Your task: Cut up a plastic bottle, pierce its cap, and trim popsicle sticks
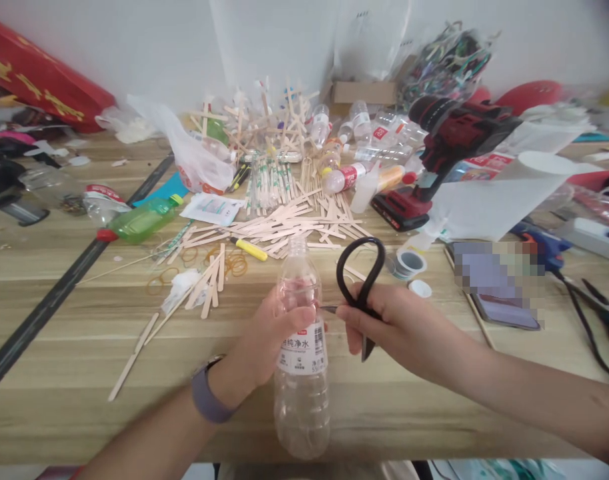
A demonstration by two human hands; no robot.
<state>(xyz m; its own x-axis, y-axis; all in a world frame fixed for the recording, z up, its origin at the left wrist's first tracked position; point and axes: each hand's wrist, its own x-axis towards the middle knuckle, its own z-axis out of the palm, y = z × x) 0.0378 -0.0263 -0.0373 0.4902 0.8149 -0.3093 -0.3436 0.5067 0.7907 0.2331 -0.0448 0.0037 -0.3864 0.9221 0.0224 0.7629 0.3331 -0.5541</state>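
A clear plastic bottle (302,407) with a white label and no cap stands upright near the table's front edge. My left hand (279,327) is wrapped round its upper half, the thumb across the front just above the label. My right hand (379,320) grips black-handled scissors (340,267) to the right of the bottle. The handle loops point up; one blade points left, its tip at the bottle's side by my left thumb, and another points down. Whether the tip has pierced the plastic, I cannot tell.
Wooden sticks (279,223) lie scattered behind the bottle, with a yellow cutter (251,249). A green bottle (143,220) lies at the left. A red and black drill (449,147), a small cup (409,264) and a phone (499,283) are at the right.
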